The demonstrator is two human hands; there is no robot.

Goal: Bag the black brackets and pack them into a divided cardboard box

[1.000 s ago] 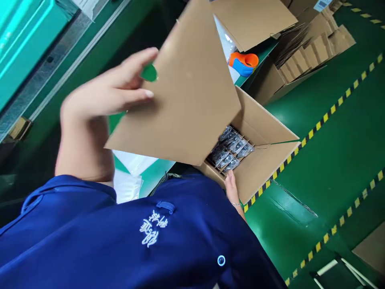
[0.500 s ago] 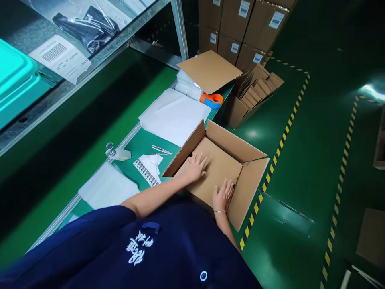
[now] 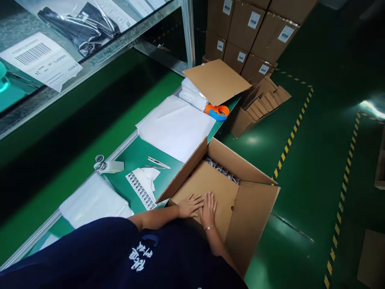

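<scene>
An open cardboard box [image 3: 255, 218] stands at the table's edge with its flaps up. Inside it lies a flat cardboard sheet [image 3: 210, 176] with small round holes. My left hand [image 3: 190, 206] rests on the sheet, palm down with fingers stretched out. My right hand [image 3: 208, 210] lies flat beside it, and the fingers of the two hands meet. Along the far side of the box, past the sheet's edge, a row of dark items between dividers [image 3: 222, 170] shows. What lies under the rest of the sheet is hidden.
On the green table are white sheets [image 3: 177, 128], a tape dispenser [image 3: 218, 112], a utility knife [image 3: 159, 162], a label strip [image 3: 140, 188] and a small bottle [image 3: 112, 166]. A loose cardboard sheet [image 3: 216, 80] lies at the far end. Stacked cartons [image 3: 240, 36] stand beyond.
Both hands have come together towards the near side of the box. The sheet's far edge now leaves a row of dark items visible. My view has shifted.
</scene>
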